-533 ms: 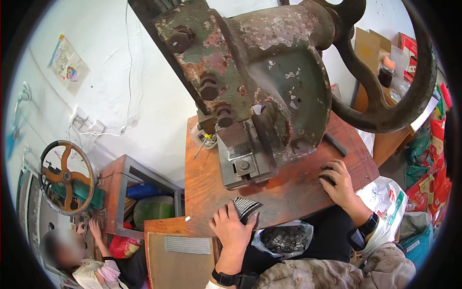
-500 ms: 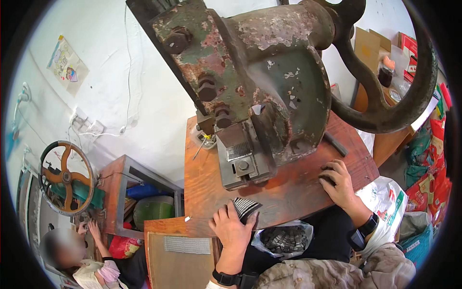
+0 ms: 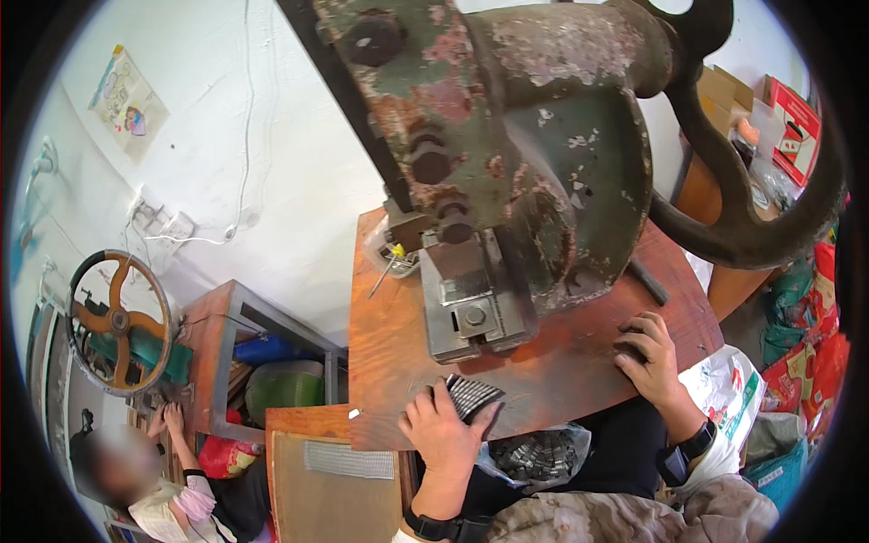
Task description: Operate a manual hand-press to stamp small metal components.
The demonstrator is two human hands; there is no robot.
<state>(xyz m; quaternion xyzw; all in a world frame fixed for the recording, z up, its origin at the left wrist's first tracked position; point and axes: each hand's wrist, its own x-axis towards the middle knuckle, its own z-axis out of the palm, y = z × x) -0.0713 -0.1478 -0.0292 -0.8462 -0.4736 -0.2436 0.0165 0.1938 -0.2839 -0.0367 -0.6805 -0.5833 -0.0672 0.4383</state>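
Observation:
My left hand is closed on a small ribbed stack of grey metal strips at the front edge of the wooden table. My right hand rests on the table's right front part, thumb and fingers bent and apart, with nothing visible in it. Between the hands stands a worn green press; its metal die block sits low on the table, just beyond my left hand. In my lap, partly under the table edge, a clear plastic bag holds many small grey metal pieces.
A dark metal rod lies beside the press base. The press's large handwheel curves out to the right. A plastic tub with tools stands behind the die. At left, a ribbed strip lies on a lower board; another person works at a second wheel.
The view has shifted, so the press sits farther right and larger. Both hands stay near the same spots on the table. At left, the other person's hands have moved closer together.

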